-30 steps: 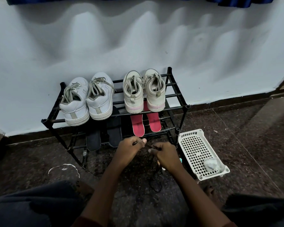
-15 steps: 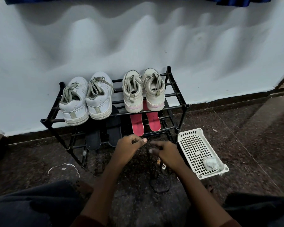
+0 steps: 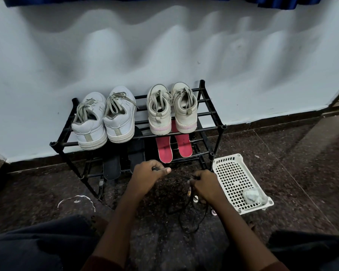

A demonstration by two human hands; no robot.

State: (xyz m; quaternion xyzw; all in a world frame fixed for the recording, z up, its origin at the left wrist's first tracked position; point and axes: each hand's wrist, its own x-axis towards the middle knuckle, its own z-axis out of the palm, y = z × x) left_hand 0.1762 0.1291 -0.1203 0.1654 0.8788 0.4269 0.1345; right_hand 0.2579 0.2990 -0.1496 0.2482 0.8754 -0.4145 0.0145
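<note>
Low in the frame's centre, the left hand (image 3: 148, 174) and right hand (image 3: 205, 185), held apart, each pinch a black cord (image 3: 191, 193), seemingly to pull it straight.

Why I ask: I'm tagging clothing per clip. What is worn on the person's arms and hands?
Both the left hand and right hand are bare: no gloves, rings or watch show. The forearms are bare too. At the bottom edge a dark reddish-brown left sleeve and right sleeve begin near the elbows.

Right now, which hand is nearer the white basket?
Right. The right hand, pinching a black cord, lies close beside the white basket; the left hand, also gripping the cord, is farther off, before the shoe rack.
</note>
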